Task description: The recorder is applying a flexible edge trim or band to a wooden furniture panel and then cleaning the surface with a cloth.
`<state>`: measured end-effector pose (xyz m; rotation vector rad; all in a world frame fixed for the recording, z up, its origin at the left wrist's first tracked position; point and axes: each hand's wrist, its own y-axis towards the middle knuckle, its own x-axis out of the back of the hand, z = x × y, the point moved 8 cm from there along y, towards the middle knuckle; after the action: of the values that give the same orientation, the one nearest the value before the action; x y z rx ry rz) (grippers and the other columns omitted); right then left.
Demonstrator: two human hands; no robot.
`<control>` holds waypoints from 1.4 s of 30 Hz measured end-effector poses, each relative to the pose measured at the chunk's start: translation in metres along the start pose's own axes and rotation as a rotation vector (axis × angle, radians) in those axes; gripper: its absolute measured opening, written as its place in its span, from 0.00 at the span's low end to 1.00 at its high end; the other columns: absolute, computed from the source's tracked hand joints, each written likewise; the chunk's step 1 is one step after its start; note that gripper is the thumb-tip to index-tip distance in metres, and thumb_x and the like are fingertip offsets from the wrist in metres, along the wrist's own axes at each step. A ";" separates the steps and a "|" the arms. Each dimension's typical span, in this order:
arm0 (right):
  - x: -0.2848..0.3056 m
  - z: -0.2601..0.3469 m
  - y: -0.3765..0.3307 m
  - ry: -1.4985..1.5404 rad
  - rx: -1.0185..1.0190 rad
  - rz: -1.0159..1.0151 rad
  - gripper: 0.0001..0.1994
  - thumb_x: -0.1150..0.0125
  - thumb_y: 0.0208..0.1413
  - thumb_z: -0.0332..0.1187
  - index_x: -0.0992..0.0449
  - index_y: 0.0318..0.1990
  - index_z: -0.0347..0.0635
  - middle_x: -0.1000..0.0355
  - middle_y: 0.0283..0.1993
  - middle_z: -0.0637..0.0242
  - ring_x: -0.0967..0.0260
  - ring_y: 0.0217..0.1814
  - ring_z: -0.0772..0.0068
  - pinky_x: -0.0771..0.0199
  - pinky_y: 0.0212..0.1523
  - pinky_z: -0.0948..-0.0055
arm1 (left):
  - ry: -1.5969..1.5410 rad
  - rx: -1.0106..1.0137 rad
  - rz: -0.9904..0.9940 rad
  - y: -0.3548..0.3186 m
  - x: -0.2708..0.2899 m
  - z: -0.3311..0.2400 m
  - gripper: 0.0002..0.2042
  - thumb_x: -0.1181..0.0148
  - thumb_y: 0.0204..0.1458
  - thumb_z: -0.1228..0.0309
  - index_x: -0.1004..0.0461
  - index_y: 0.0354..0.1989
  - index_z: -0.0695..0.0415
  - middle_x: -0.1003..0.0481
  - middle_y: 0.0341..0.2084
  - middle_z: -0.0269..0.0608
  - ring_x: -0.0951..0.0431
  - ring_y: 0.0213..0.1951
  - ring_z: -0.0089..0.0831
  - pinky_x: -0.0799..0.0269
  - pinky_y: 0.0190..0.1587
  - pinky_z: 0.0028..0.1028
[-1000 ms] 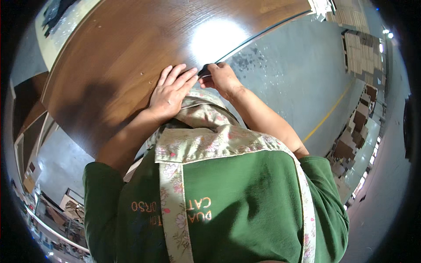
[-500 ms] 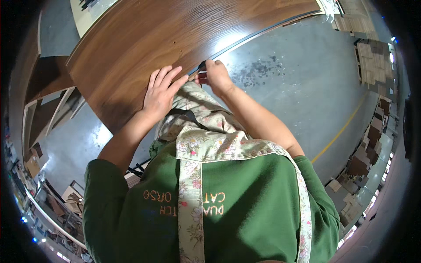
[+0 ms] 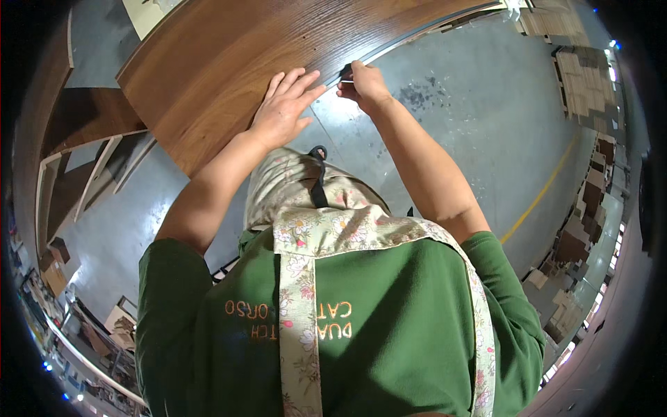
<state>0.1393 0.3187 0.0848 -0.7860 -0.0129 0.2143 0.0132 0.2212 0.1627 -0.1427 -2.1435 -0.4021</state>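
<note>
A large brown wood-grain board (image 3: 215, 83) lies in front of me, with a grey strip (image 3: 403, 45) running along its right edge. My left hand (image 3: 279, 117) rests on the board near that edge, fingers spread and palm down. At the edge itself, my right hand (image 3: 369, 85) is closed round a small black tool (image 3: 345, 71). The tool touches the board's rim just ahead of my left fingertips. Its working end is hidden by my fingers, so its exact kind does not show.
Brown panels standing like a cabinet frame (image 3: 90, 167) are to the left of the board. Stacks of light boards (image 3: 590, 83) stand at the far right, with piles of brown offcuts (image 3: 577, 236) nearer. A yellow line (image 3: 542, 198) crosses the grey floor.
Both hands have moved forward and to the right along the board's edge, the black tool going with my right hand. My left hand has slid along the surface beside it.
</note>
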 end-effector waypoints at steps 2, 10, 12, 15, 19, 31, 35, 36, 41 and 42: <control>0.001 -0.003 0.002 0.066 0.060 -0.014 0.11 0.57 0.55 0.33 0.35 0.30 0.31 0.35 0.25 0.58 0.33 0.20 0.65 0.23 0.21 0.67 | -0.057 0.096 -0.082 -0.022 0.018 0.006 0.23 0.39 0.42 0.72 0.31 0.51 0.53 0.36 0.54 0.42 0.41 0.58 0.43 0.49 0.59 0.41; 0.003 -0.023 -0.022 0.019 0.134 -0.273 0.09 0.58 0.56 0.33 0.38 0.33 0.35 0.36 0.26 0.62 0.37 0.21 0.72 0.27 0.21 0.68 | -0.183 0.855 -0.512 -0.206 0.101 0.082 0.22 0.42 0.48 0.72 0.36 0.53 0.59 0.36 0.49 0.49 0.37 0.53 0.40 0.42 0.55 0.34; -0.021 -0.034 -0.042 -0.042 0.107 -0.285 0.10 0.58 0.57 0.34 0.38 0.34 0.34 0.35 0.26 0.62 0.37 0.21 0.72 0.28 0.20 0.69 | -0.279 0.925 -0.470 -0.223 0.093 0.090 0.24 0.42 0.48 0.71 0.39 0.54 0.59 0.36 0.49 0.49 0.37 0.53 0.38 0.42 0.54 0.34; -0.056 -0.060 -0.073 -0.032 0.044 -0.237 0.11 0.56 0.58 0.37 0.35 0.35 0.36 0.33 0.27 0.65 0.35 0.23 0.73 0.30 0.21 0.72 | -0.564 1.079 -0.562 -0.231 0.075 0.099 0.26 0.41 0.49 0.71 0.43 0.56 0.62 0.35 0.48 0.48 0.36 0.51 0.35 0.40 0.52 0.32; -0.077 -0.079 -0.096 0.000 -0.078 -0.160 0.10 0.57 0.60 0.35 0.35 0.37 0.35 0.32 0.29 0.64 0.34 0.25 0.73 0.29 0.24 0.72 | -0.950 1.012 -0.511 -0.204 0.063 0.110 0.26 0.39 0.48 0.73 0.43 0.54 0.66 0.33 0.46 0.48 0.32 0.49 0.34 0.39 0.51 0.29; -0.066 -0.057 -0.096 -0.053 -0.211 0.006 0.12 0.54 0.58 0.29 0.34 0.43 0.26 0.28 0.37 0.54 0.29 0.33 0.68 0.25 0.34 0.70 | -0.349 0.965 -0.537 -0.203 0.107 0.078 0.32 0.35 0.40 0.72 0.40 0.57 0.58 0.31 0.45 0.46 0.33 0.49 0.39 0.41 0.52 0.37; -0.069 -0.054 -0.089 -0.147 -0.265 0.121 0.11 0.53 0.57 0.26 0.33 0.43 0.25 0.28 0.38 0.54 0.28 0.35 0.66 0.24 0.39 0.69 | -0.123 0.116 0.002 -0.135 0.071 0.005 0.23 0.35 0.38 0.64 0.29 0.47 0.54 0.32 0.38 0.37 0.36 0.48 0.39 0.41 0.50 0.38; -0.069 -0.056 -0.088 -0.140 -0.294 0.127 0.11 0.53 0.57 0.26 0.32 0.43 0.26 0.28 0.38 0.54 0.28 0.35 0.66 0.24 0.39 0.69 | -0.163 0.058 0.037 -0.118 0.069 -0.005 0.21 0.39 0.41 0.67 0.29 0.47 0.57 0.32 0.37 0.36 0.35 0.47 0.38 0.40 0.49 0.38; -0.076 -0.058 -0.088 -0.159 -0.297 0.126 0.11 0.54 0.57 0.26 0.31 0.42 0.26 0.28 0.37 0.54 0.28 0.35 0.66 0.24 0.40 0.69 | -0.006 0.020 0.064 -0.104 0.039 -0.004 0.19 0.47 0.42 0.74 0.29 0.46 0.59 0.32 0.37 0.38 0.35 0.45 0.37 0.41 0.49 0.37; -0.078 -0.055 -0.089 -0.198 -0.282 0.113 0.11 0.55 0.57 0.26 0.31 0.42 0.26 0.28 0.37 0.54 0.28 0.34 0.66 0.24 0.39 0.69 | -0.015 0.024 0.042 -0.104 0.041 -0.002 0.18 0.47 0.41 0.75 0.28 0.45 0.59 0.32 0.36 0.37 0.34 0.45 0.37 0.41 0.49 0.37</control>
<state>0.0847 0.2035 0.1141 -1.0449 -0.1898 0.4030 -0.0345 0.1209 0.1736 -0.1773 -2.1554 -0.3519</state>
